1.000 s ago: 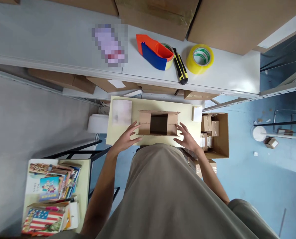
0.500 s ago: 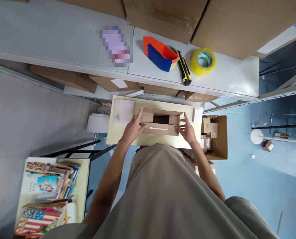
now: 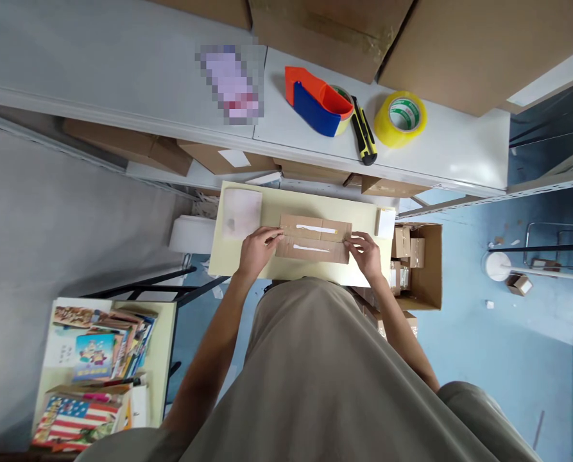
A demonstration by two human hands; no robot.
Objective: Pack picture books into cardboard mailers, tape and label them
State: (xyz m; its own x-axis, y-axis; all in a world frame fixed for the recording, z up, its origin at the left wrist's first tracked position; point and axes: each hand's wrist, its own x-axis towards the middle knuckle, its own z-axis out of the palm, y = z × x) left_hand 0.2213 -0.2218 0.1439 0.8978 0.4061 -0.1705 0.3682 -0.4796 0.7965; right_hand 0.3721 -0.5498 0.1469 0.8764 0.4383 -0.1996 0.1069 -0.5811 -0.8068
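Observation:
A small cardboard box [image 3: 310,253] lies on the pale yellow table in front of me. Its two long flaps are folded inward and meet along the middle, each with a white torn strip on it. At its left end my left hand [image 3: 260,250] is closed, thumb and fingertips pinching the flap edge near the seam. My right hand [image 3: 366,255] grips the right end in the same way, thumb and fingers on the corner by the seam. The inside of the box is hidden by the flaps.
Above the table runs a grey shelf [image 3: 171,83] carrying an orange and blue tape dispenser [image 3: 310,106], a box cutter [image 3: 364,131] and a yellow tape roll [image 3: 380,127]. An open carton [image 3: 433,269] of small boxes stands right. Books [image 3: 94,353] lie on a side table, lower left.
The far long flap has come down over the opening, so the box top is now covered. Both hands have gone from spread fingers to pinching the box ends.

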